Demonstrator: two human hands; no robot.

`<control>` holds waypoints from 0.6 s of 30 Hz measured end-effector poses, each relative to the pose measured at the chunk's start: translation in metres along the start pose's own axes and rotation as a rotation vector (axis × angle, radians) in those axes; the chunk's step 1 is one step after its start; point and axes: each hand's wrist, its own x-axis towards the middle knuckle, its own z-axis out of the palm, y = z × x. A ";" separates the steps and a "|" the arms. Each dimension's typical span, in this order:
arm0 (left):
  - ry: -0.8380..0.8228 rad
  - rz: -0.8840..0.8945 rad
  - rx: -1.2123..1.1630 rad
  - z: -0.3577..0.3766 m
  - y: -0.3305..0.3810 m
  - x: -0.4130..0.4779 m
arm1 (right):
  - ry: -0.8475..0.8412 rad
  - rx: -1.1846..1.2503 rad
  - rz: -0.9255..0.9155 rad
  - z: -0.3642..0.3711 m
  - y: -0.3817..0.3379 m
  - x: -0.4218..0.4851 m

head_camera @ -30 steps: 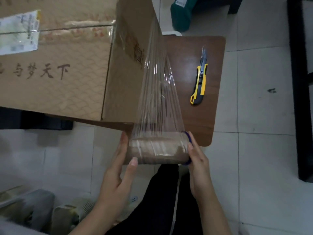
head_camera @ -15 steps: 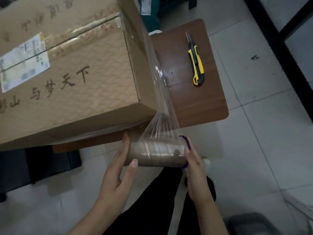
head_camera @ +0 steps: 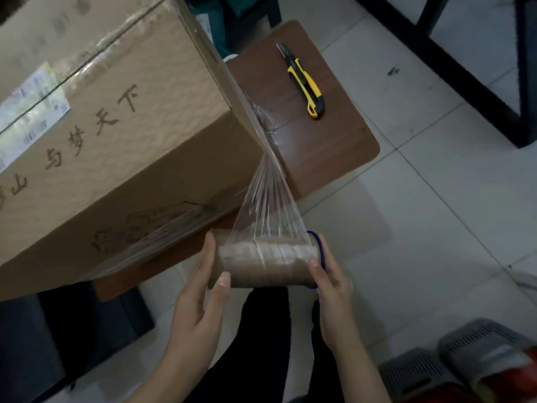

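Clasping the film roll (head_camera: 261, 263) by its ends at six o'clock, left grip (head_camera: 200, 292) and right grip (head_camera: 331, 283) curl round it. Film (head_camera: 263, 199) stretches to the cardboard box (head_camera: 116, 126) at ten o'clock. A utility knife (head_camera: 305, 82) lies on the table (head_camera: 334, 146) at one o'clock.

Seeing a tan cardboard box (head_camera: 151, 117) with a faint scale-like pattern and dark brown characters printed across it, plus a white label (head_camera: 32, 112) with tiny dark print. Brown core on the roll (head_camera: 261, 269), clear shiny film (head_camera: 266, 205), blue ring (head_camera: 321, 251) at one end. Dark reddish-brown wood grain for the table (head_camera: 325, 149). Yellow and black on the utility knife (head_camera: 306, 88) — pretty loud. Pale grey-white floor tiles (head_camera: 436, 213) with darker grout lines, black trousers (head_camera: 261, 344), grey perforated baskets (head_camera: 479, 344).
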 end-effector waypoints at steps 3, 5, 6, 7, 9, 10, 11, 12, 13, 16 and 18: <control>-0.059 0.038 0.019 -0.019 -0.008 0.001 | 0.034 0.068 -0.034 0.016 0.015 -0.012; -0.105 0.060 0.024 -0.035 -0.013 0.005 | 0.059 0.141 -0.039 0.030 0.027 -0.020; -0.121 0.077 0.030 -0.044 -0.016 0.008 | 0.084 0.173 -0.047 0.039 0.033 -0.023; -0.137 0.097 0.045 -0.053 -0.019 0.012 | 0.106 0.198 -0.057 0.048 0.040 -0.026; -0.176 0.139 0.101 -0.071 -0.025 0.019 | 0.169 0.247 -0.068 0.066 0.054 -0.032; -0.198 0.164 0.132 -0.080 -0.027 0.022 | 0.196 0.264 -0.079 0.074 0.061 -0.034; -0.223 0.188 0.157 -0.087 -0.030 0.025 | 0.217 0.273 -0.092 0.081 0.067 -0.037; -0.249 0.208 0.172 -0.095 -0.033 0.028 | 0.235 0.280 -0.102 0.089 0.073 -0.040; -0.273 0.219 0.174 -0.102 -0.035 0.030 | 0.248 0.290 -0.110 0.096 0.078 -0.043; -0.318 0.252 0.185 -0.119 -0.043 0.035 | 0.291 0.333 -0.134 0.112 0.094 -0.053; -0.334 0.295 0.211 -0.128 -0.048 0.037 | 0.312 0.316 -0.156 0.120 0.105 -0.059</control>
